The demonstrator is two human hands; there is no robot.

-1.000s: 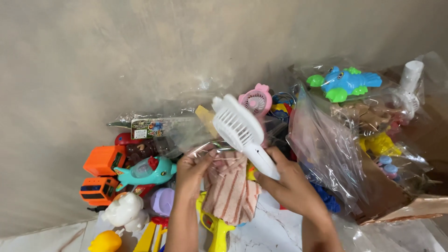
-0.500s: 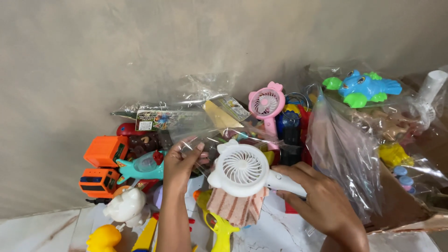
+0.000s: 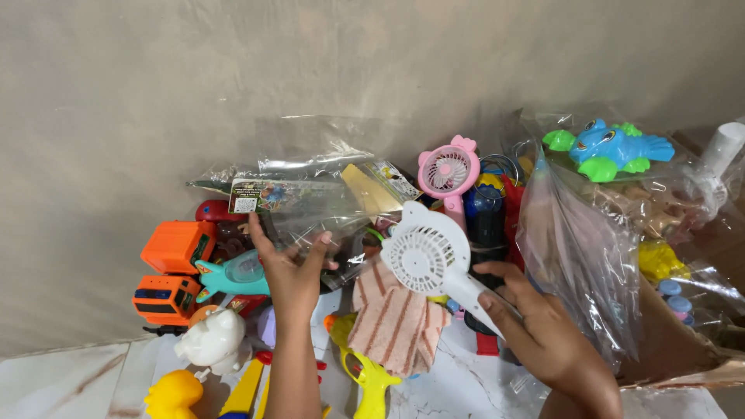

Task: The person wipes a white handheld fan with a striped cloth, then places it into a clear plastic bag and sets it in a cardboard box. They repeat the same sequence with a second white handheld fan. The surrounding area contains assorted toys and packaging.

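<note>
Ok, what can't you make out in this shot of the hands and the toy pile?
Head view:
- Handle of the white handheld fan: hidden inside the right hand.
- Toys behind the clear plastic bag at the left hand: blurred by glare and wrinkles.
- Yellow toy: cut off by the bottom edge.
- Contents of the big bag: hazy through the film.

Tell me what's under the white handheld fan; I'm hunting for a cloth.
Under the white fan, held by the right hand, hangs a pink striped cloth. Below that lies a yellow toy gun, partly covered. Whatever else lies beneath the cloth is hidden.
</note>
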